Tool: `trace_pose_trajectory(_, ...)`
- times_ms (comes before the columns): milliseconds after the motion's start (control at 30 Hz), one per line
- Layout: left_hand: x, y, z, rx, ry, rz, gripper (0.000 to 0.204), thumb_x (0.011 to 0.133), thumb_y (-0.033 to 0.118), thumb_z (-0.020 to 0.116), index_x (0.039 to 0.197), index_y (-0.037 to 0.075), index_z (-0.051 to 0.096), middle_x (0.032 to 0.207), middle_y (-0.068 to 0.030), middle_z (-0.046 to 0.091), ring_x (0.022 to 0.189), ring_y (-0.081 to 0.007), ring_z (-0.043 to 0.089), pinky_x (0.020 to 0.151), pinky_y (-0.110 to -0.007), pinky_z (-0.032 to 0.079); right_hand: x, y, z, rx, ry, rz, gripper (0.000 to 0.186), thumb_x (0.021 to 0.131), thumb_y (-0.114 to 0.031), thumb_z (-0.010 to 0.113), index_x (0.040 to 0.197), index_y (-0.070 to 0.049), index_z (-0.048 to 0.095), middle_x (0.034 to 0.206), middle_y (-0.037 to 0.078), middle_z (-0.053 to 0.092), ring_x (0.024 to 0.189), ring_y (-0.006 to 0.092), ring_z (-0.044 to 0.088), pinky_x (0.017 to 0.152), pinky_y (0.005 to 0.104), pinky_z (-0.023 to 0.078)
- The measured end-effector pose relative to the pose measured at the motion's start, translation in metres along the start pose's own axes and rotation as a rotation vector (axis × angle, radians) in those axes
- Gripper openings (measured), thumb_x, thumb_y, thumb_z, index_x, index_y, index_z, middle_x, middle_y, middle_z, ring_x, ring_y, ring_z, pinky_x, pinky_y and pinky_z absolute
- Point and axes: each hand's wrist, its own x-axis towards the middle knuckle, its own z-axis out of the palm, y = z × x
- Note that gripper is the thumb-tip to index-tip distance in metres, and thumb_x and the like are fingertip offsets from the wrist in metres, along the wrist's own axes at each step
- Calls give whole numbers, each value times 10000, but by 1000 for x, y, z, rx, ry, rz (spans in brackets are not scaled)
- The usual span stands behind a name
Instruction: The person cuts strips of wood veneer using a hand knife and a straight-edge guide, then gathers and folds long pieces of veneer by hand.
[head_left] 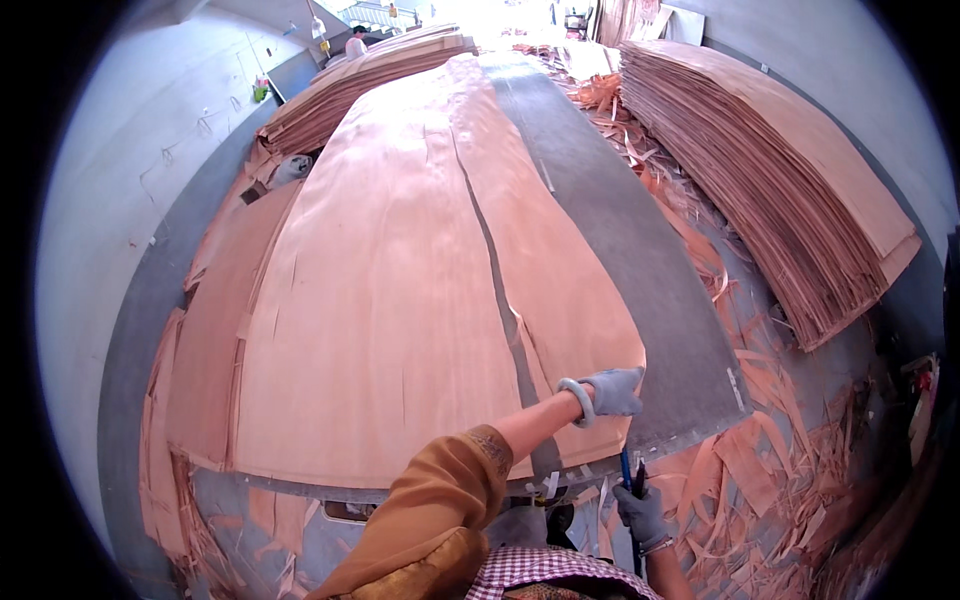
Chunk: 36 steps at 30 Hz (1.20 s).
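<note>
My left hand [612, 392], in a grey glove with a pale bangle at the wrist, grips the right edge of a narrow veneer sheet [560, 280]. This sheet lies beside a wide pale veneer sheet [370, 300], with a long dark uneven gap between them, on a grey table [650, 290]. My right hand [642, 515], also gloved, is closed around a long blue-and-black tool [626, 468] at the table's front edge, below my left hand. The tool's lower part is partly hidden by the hand.
Tall veneer stacks stand at the right [770, 190] and back left [350, 80]. More sheets [220, 340] lie along the left. Veneer scraps [750, 470] cover the floor. A person [355, 45] stands at the back left near the white wall [110, 220].
</note>
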Motion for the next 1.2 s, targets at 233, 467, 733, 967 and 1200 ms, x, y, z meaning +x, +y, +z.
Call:
trace_pose_trajectory(233, -30, 4, 10, 116, 67, 1, 585, 810, 301, 611, 1177, -114, 422, 883, -270, 626, 812, -378, 631, 754, -417, 484, -18, 0, -37, -128, 256, -20, 154, 842, -173, 647, 753, -85, 558, 554, -12, 495, 427, 74, 462, 357, 216, 333)
trace_pose_trajectory(467, -141, -24, 13, -436, -113, -88, 337, 920, 264, 520, 1099, -5, 614, 938, -115, 647, 833, -168, 606, 742, -301, 497, -23, -31, -61, -372, 307, -210, 206, 872, -175, 591, 704, -85, 515, 559, -35, 472, 440, 56, 426, 392, 218, 336)
trace_pose_trajectory(733, -219, -110, 99, -810, 31, -194, 273, 878, 107, 475, 1071, -33, 610, 900, -63, 636, 753, -126, 607, 643, -257, 506, -11, -77, 2, -337, 208, -149, 205, 862, -204, 625, 785, -27, 554, 609, -18, 502, 532, 59, 472, 461, 244, 383)
trace_pose_trajectory(967, -192, -85, 170, -1057, -101, 208, 390, 963, 176, 489, 1317, 24, 426, 1177, -82, 558, 1037, -176, 558, 901, -317, 459, 111, -87, 132, -162, -117, -416, 236, 911, -309, 582, 907, -77, 619, 721, 6, 590, 595, 58, 523, 519, 220, 430)
trace_pose_trajectory(1200, -223, -75, 103, -1706, 309, -194, 206, 927, 150, 509, 1090, 26, 493, 712, -28, 517, 593, -164, 542, 580, -316, 506, 77, -89, 125, -262, -360, -353, 343, 911, -276, 572, 1100, 6, 623, 943, 75, 654, 850, 117, 597, 733, 255, 465)
